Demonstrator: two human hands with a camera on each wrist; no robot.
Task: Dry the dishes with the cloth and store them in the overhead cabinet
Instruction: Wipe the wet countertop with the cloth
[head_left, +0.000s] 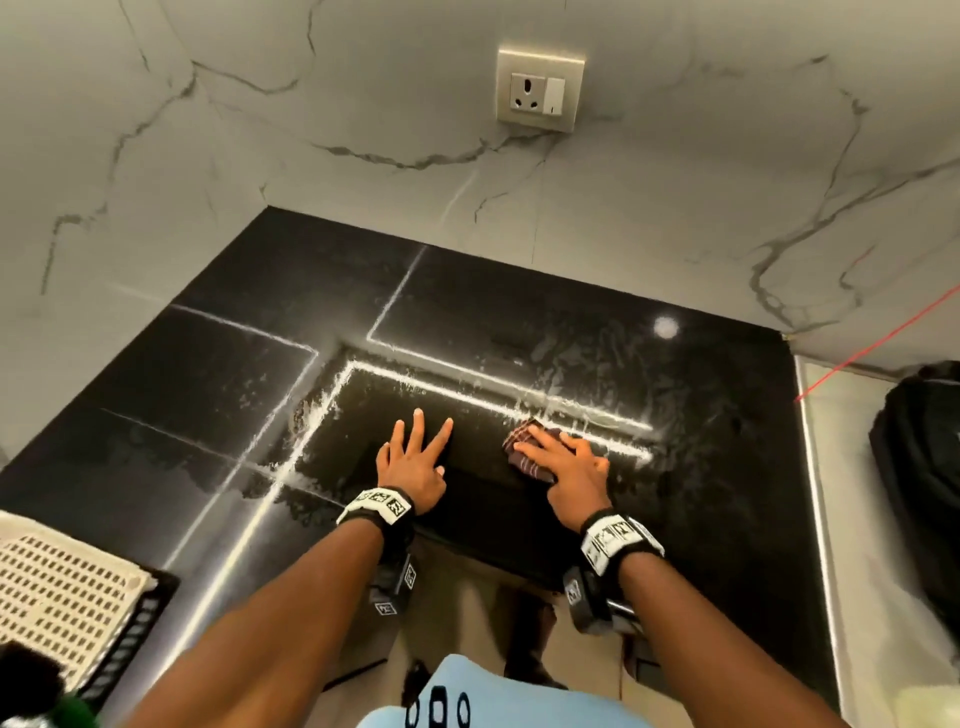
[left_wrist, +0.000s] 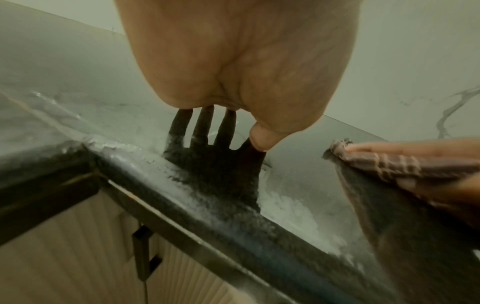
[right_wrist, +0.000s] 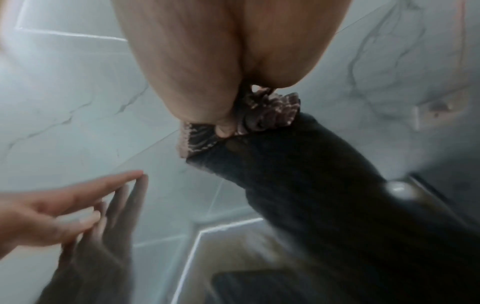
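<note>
My left hand (head_left: 418, 457) rests flat on the glossy black counter (head_left: 519, 312), fingers straight and spread, holding nothing. In the left wrist view the left hand (left_wrist: 246, 61) hovers just over its dark reflection. A hand's width to its right, my right hand (head_left: 563, 462) presses a brown striped cloth (head_left: 519, 435) onto the counter with straight fingers. The right wrist view shows the cloth (right_wrist: 270, 111) bunched under the right hand (right_wrist: 207, 51), the thumb lying against it. The cloth (left_wrist: 384, 164) also shows at the right of the left wrist view. No dish and no cabinet are in sight.
Wet smears streak the counter around the hands. A white perforated rack (head_left: 57, 587) sits at the lower left. A wall socket (head_left: 540, 91) is on the marble backsplash. A black bag (head_left: 924, 467) stands beyond the counter's right edge. Wooden cupboard fronts (left_wrist: 64, 246) lie below the counter.
</note>
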